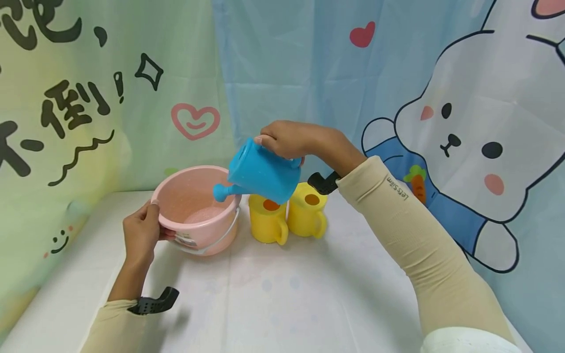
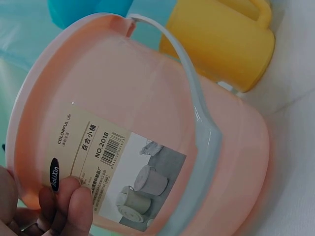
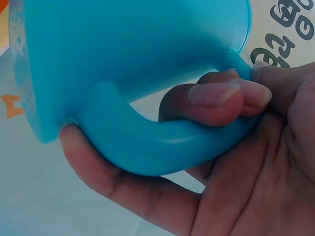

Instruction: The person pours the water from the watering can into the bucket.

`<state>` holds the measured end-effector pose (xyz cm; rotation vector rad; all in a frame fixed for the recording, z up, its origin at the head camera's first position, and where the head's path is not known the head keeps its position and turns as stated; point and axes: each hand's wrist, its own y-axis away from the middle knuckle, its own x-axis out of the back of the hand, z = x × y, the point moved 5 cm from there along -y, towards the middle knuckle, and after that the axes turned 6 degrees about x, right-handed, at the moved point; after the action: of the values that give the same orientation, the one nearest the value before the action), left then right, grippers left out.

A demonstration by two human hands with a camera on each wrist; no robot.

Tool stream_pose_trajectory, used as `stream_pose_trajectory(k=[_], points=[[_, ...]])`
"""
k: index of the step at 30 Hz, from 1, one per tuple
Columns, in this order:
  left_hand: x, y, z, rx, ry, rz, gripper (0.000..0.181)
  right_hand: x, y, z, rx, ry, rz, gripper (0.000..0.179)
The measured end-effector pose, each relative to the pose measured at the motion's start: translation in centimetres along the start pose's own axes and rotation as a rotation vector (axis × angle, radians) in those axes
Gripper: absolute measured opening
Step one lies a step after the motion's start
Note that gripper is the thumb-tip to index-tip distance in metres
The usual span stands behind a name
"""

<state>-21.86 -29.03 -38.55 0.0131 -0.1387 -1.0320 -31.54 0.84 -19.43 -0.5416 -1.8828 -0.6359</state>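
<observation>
A pink bucket leans a little to one side on the table, its pale wire-like handle hanging against the outside. My left hand grips its left rim, the thumb at the rim and curled fingers against the labelled wall. Above the bucket's right edge a blue watering can is tilted, spout pointing down and left over the opening. My right hand holds the can from above, with fingers curled round its handle. Whether water flows from the spout is too small to tell.
Two yellow cups with handles, each with an orange spot on top, stand side by side just right of the bucket, below the can. A white cloth covers the table. Behind hangs a printed curtain with a rabbit.
</observation>
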Motion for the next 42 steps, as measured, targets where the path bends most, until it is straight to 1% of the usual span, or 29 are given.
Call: stream_pose_trajectory(k=[4, 13, 20, 27, 34, 42], points=[[0.0, -0.1, 0.0, -0.006, -0.003, -0.001, 0.046, 0.1, -0.2, -0.4, -0.001, 0.017, -0.007, 0.038], [-0.1, 0.1, 0.2, 0.000, 0.043, -0.007, 0.046, 0.2, -0.4, -0.7, -0.030, 0.018, -0.026, 0.041], [-0.1, 0.1, 0.1, 0.009, 0.027, 0.006, 0.047, 0.2, -0.6, -0.5, -0.055, 0.012, -0.032, 0.042], [-0.1, 0.1, 0.1, 0.001, 0.022, 0.002, 0.048, 0.4, -0.7, -0.8, -0.050, 0.015, -0.035, 0.040], [-0.1, 0.0, 0.3, -0.025, 0.061, -0.008, 0.045, 0.4, -0.6, -1.1, -0.042, 0.026, -0.035, 0.039], [-0.1, 0.0, 0.2, -0.021, 0.060, -0.011, 0.045, 0.4, -0.7, -1.3, -0.050, 0.040, -0.045, 0.039]])
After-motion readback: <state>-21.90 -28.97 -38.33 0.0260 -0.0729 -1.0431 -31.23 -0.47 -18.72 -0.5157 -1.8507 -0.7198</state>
